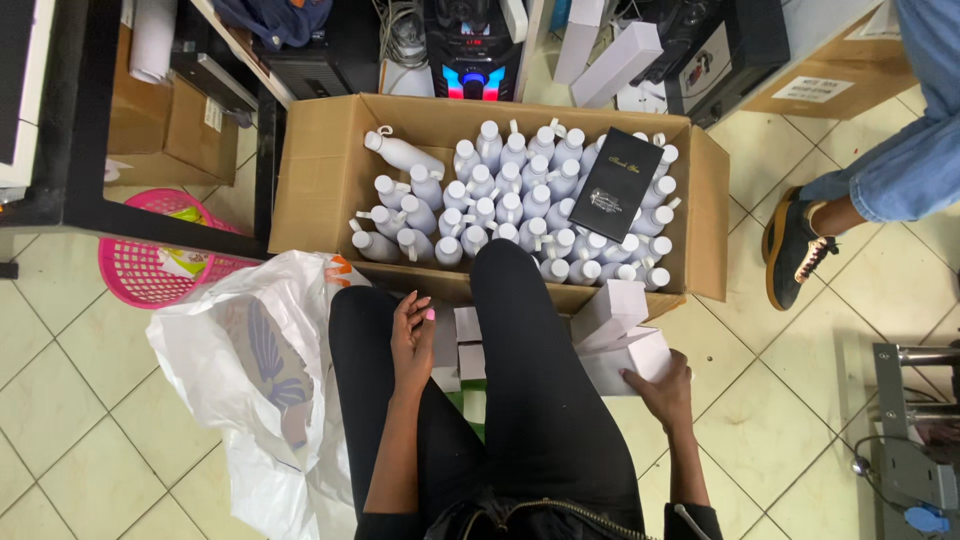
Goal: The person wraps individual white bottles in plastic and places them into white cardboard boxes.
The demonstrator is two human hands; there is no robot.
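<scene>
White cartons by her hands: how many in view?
About 5: two large white cartons by the right hand, three small ones between the legs beside the left hand. More may be hidden.

- The open brown cardboard box (320, 180) is packed with white plastic bottles (510, 210); only its left end is bare.
- A flat black box (615, 185) lies across the bottles.
- Small white cartons (625, 335) crowd the floor beside the right hand (665, 390).

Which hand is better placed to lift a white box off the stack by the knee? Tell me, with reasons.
Right. The right hand already rests on the white boxes stacked beside the right leg. The left hand lies on the left thigh, apart from them, with the leg between.
</scene>
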